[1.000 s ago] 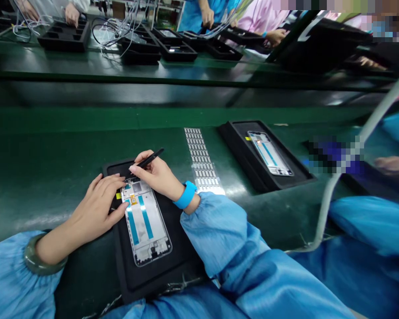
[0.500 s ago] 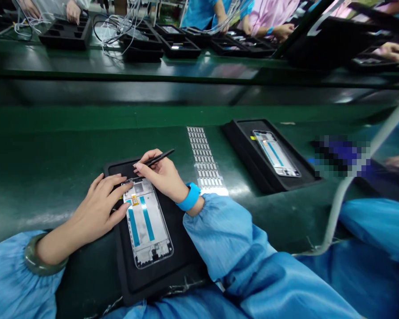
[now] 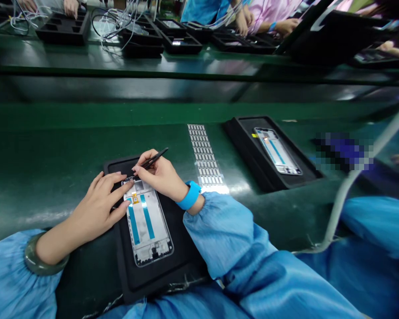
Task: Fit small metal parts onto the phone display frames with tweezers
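Observation:
A silver phone frame [image 3: 154, 230] with two blue strips and a small orange flex piece lies in a black foam tray [image 3: 182, 266] in front of me. My left hand [image 3: 103, 199] rests with fingers spread over the frame's upper left edge, fingertips touching it. Black tweezers [image 3: 154, 158] are pinched in my right hand [image 3: 161, 175], slanting up to the right. Their working tip is by the frame's top end, mostly hidden behind my fingers.
To the right, a second black foam tray [image 3: 252, 166] holds another phone frame [image 3: 279, 153] with a yellow tab. A sheet of small labels [image 3: 204, 155] lies between the trays. Across the raised ledge are trays, white cables [image 3: 119, 26] and co-workers' hands. A pale tube [image 3: 344, 195] curves at right.
The tweezers have tilted and shifted slightly left and down in my right hand. My left index fingertip has moved a little along the frame's top. The frame stays put.

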A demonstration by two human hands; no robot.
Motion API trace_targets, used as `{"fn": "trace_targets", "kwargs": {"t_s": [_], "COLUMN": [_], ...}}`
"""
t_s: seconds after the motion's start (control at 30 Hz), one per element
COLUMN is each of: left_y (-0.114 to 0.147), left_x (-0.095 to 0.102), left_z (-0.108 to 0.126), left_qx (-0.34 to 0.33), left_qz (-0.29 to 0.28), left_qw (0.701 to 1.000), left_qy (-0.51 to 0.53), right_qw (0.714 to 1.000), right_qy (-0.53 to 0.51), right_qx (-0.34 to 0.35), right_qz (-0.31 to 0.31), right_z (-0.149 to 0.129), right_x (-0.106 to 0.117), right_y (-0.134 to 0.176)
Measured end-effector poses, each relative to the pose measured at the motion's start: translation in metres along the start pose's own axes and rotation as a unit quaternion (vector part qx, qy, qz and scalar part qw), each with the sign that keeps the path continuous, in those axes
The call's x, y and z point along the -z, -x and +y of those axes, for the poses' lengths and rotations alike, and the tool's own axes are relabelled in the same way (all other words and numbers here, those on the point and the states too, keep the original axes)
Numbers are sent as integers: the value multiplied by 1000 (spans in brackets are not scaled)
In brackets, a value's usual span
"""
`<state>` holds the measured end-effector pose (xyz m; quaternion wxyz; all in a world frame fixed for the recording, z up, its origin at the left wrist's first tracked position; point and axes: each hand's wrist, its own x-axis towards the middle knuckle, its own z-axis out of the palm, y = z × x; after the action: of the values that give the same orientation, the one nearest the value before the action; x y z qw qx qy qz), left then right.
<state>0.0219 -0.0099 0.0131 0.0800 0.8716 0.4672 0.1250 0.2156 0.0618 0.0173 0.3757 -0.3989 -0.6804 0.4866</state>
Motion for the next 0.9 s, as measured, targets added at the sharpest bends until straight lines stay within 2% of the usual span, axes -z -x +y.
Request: {"fn": "trace_targets", "kwargs": {"t_s": [0.2,0.43,0.63,0.9], "left_y": [-2,-3,-3,-3], "left_x": [2,2,1,2], "left_z": [3,3,3,4], "left_qx": [4,3,7,9], "left_qz": [-2,-3,4,0], "left_qw": [1000,1000,1000,1000], "left_qy": [-3,-1,4,4], "right_qw": [999,994,996,992], "right_qy": [46,98,84,116], "right_qx": [16,46,39,51], "right_qz": [-11,4,8,13], "right_z": [-1,-5,-4,-6], "right_x": [0,-1,0,-1], "right_y": [-1,1,1,2]}}
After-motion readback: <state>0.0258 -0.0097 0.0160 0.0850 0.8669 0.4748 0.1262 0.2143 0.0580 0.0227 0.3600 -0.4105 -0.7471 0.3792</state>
